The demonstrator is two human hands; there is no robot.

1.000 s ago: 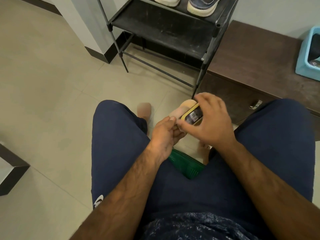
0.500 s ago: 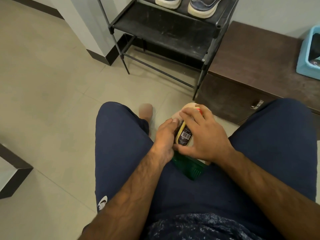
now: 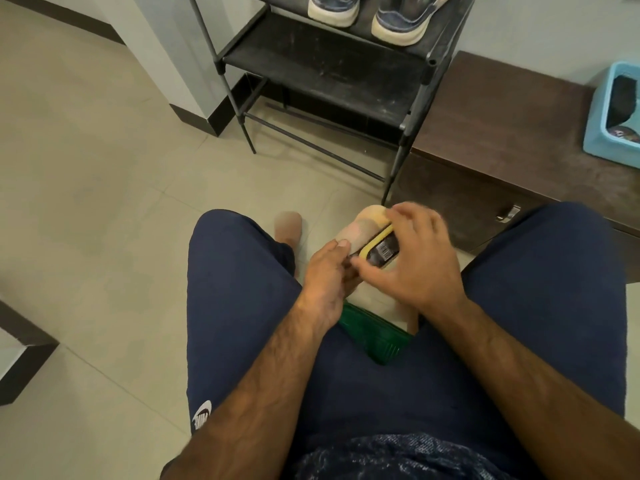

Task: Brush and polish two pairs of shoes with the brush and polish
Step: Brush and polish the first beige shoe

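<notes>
I sit with a tan shoe (image 3: pixel 363 225) held between my knees, toe pointing away. My left hand (image 3: pixel 325 271) grips its near end, fingers curled under it. My right hand (image 3: pixel 422 261) grips a black brush with a yellow band and a barcode label (image 3: pixel 381 249) and presses it on the shoe's upper. Its fingertips are blurred by motion. A pair of blue shoes with white soles (image 3: pixel 405 22) stands on the upper shelf of the black shoe rack (image 3: pixel 329 67).
A green plastic object (image 3: pixel 374 337) sits under my hands between my thighs. My bare foot (image 3: pixel 287 225) rests on the tiled floor. A dark wooden cabinet (image 3: pixel 502 133) stands to the right of the rack, with a light blue tub (image 3: pixel 599 133) on it.
My right hand drew the brush toward me along the shoe, then pushed it back toward the toe. My left hand kept its hold.
</notes>
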